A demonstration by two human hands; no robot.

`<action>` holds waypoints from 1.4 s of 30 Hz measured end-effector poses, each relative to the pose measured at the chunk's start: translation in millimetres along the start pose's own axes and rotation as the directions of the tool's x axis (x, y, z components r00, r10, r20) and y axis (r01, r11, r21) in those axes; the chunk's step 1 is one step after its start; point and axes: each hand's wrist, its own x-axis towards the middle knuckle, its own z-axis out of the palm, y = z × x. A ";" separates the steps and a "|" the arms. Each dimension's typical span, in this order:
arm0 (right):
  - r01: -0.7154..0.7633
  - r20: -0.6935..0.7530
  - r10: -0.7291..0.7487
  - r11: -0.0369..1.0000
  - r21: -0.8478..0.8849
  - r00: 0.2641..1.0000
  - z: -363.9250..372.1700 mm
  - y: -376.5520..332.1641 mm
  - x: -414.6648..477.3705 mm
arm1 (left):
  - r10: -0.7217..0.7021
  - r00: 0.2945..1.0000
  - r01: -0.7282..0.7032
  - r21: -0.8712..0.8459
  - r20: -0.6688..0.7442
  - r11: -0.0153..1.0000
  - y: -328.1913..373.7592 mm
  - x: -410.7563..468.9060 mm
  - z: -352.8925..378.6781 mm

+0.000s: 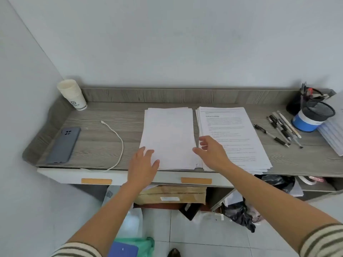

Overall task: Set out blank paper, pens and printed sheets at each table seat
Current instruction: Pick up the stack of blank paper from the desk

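A stack of blank white paper [168, 134] lies in the middle of the grey wooden desk [104, 138]. Right beside it lies a stack of printed sheets [232, 130]. Several black and white pens [280, 128] are scattered to the right of the printed stack. My left hand [143, 166] hovers over the near left corner of the blank stack, fingers spread and relaxed. My right hand [211, 152] reaches to the blank stack's right edge, over the printed sheets, with fingers loosely bent and holding nothing.
A blue-grey phone [64, 144] and a white cable [116, 143] lie at the left, stacked paper cups [73, 95] in the back left corner. Mesh pen holders [313, 112] and more paper [332, 132] stand at the right. Boxes and bags crowd the floor under the desk.
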 end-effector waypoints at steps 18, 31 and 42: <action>-0.445 0.278 0.365 0.831 0.333 0.889 32.3 -38.5 93.0 | 0.075 0.997 -0.081 0.281 0.032 0.956 -28.4 -2.4 19.1; 0.016 0.101 -0.072 0.882 0.472 0.992 -0.7 -74.3 20.5 | -0.146 0.988 0.027 -0.852 -0.059 0.524 -8.5 35.4 -75.0; -0.012 0.201 -0.219 0.648 0.762 0.955 -52.5 -81.0 -42.6 | 0.074 0.991 -0.131 -0.868 -0.108 0.479 38.9 -31.9 -146.7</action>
